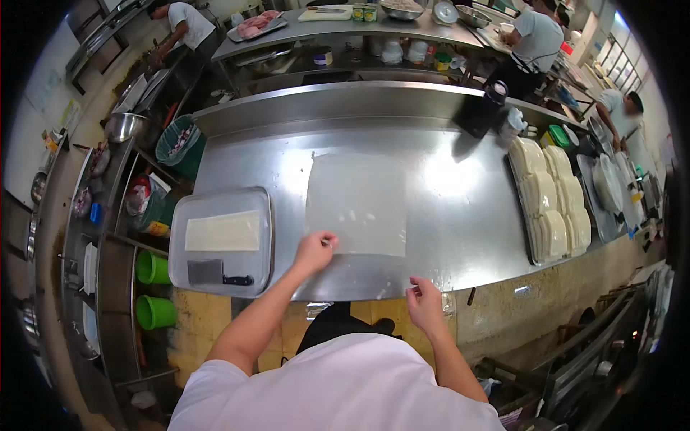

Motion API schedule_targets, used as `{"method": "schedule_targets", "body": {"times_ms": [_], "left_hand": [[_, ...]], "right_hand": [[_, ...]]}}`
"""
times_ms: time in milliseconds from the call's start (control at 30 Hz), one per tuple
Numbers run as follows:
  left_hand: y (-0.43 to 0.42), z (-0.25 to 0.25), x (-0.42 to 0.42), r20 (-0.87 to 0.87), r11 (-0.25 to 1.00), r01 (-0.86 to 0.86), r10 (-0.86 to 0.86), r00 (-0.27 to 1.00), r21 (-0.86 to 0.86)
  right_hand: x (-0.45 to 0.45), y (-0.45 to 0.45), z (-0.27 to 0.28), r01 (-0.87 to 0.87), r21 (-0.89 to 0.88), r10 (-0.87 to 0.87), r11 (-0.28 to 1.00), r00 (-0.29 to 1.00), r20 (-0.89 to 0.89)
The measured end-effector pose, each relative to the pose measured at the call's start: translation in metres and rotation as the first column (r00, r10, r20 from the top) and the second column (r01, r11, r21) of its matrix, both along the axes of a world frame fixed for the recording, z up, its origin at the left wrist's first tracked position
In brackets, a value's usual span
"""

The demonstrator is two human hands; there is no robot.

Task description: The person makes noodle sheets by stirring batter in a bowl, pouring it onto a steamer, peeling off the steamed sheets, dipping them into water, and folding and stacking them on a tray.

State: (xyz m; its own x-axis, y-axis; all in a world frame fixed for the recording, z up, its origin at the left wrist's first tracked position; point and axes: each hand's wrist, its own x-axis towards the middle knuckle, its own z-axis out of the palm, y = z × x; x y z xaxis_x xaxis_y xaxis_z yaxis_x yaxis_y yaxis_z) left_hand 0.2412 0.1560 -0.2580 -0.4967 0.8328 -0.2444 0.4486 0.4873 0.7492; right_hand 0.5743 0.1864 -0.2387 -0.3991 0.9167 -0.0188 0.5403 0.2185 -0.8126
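A thin translucent sheet [356, 205] lies flat on the steel table [445, 244]. My left hand [317, 251] is at the sheet's lower left corner, its fingers curled together; whatever may be between them is too small to make out. Near the table's front edge, to the right of the sheet, is my right hand [424, 302], with its fingers partly apart and nothing in them. On the left, a clear tray [266, 215] holds a pale flat slab [223, 232], and below the slab lies a cleaver with a black handle [238, 280].
Stacked pale folded pieces fill a dark tray [530, 233] on the right. A black container [483, 111] stands at the back edge. Green buckets [156, 312] are below left, beside a lined bin [180, 144]. Several people work at other counters, including one person [535, 36] beyond the table.
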Motion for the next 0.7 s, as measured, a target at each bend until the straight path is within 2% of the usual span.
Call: {"method": "schedule_targets", "body": {"times_ms": [133,200,400,500,600,700], "left_hand": [[0.079,-0.021,-0.100,-0.174,0.995,-0.093,0.098,0.980,0.040],[0.116,-0.012,-0.137,-0.281,0.994,-0.096,0.108,0.954,0.057],[0.211,-0.026,-0.200,-0.274,0.992,-0.121,0.104,0.956,-0.045],[0.235,-0.030,-0.206,-0.302,0.977,-0.039,-0.027,0.953,-0.211],[0.241,-0.018,-0.199,-0.436,0.961,0.029,-0.152,0.887,-0.275],[0.246,-0.023,-0.198,-0.419,0.950,0.082,-0.209,0.883,-0.303]], "right_hand": [[-0.043,0.021,0.003,-0.011,-0.005,0.011,1.000,0.999,0.036],[-0.064,0.033,0.006,0.003,-0.014,-0.002,1.000,0.999,0.050],[-0.104,0.056,0.014,0.043,-0.045,-0.038,0.998,0.993,0.110],[-0.111,0.062,0.011,0.061,-0.077,-0.050,0.995,0.989,0.137],[-0.112,0.068,0.009,0.046,-0.075,-0.033,0.996,0.986,0.160],[-0.113,0.075,0.006,0.021,-0.058,-0.011,0.998,0.985,0.171]]}}
